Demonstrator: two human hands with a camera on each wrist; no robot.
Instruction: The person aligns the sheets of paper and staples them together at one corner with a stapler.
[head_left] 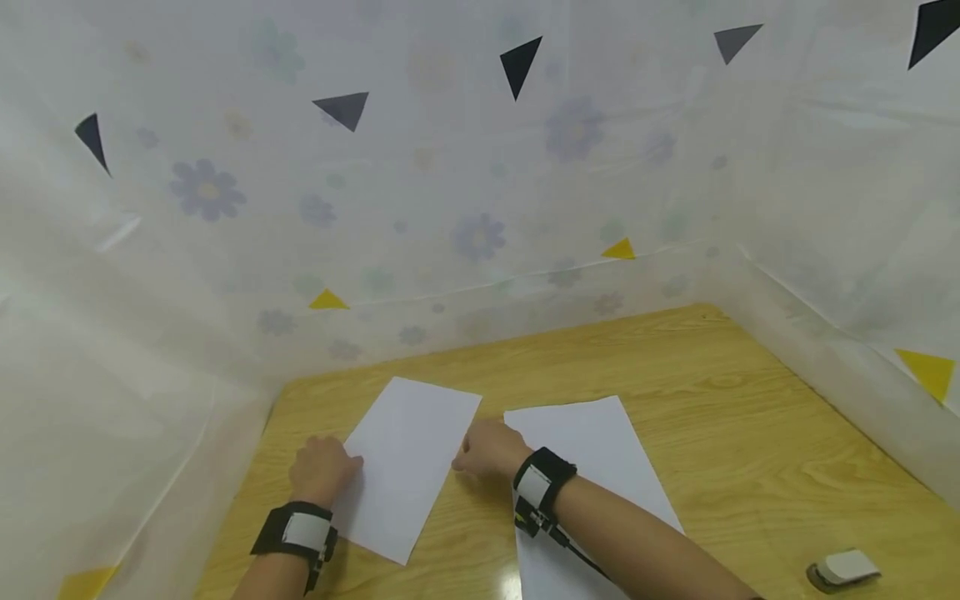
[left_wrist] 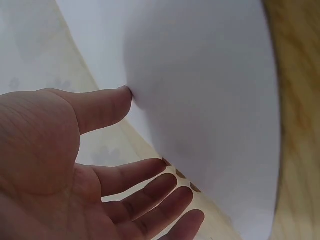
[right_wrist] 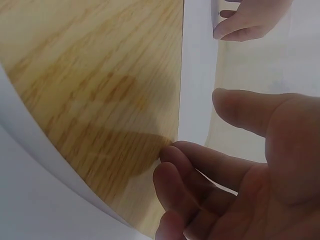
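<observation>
Low in the head view, the left hand (head_left: pixel 321 468) rests at the left edge of a white sheet (head_left: pixel 405 467), its thumb tip (left_wrist: pixel 122 97) touching the paper and its fingers relaxed and slightly spread. Just right of centre, the right hand (head_left: pixel 487 450) touches the sheet's right edge with loosely extended fingertips (right_wrist: pixel 172 150). A second sheet (head_left: pixel 600 450) lies beside it on the wooden table (head_left: pixel 750 417).

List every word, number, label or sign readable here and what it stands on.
None can be read.
Left sheet: blank.
Right sheet: blank.
Wrist straps: plain white patches, no text visible.
Small grey object: too small to tell.
Wall sheeting: only flowers and triangles, no writing.
</observation>
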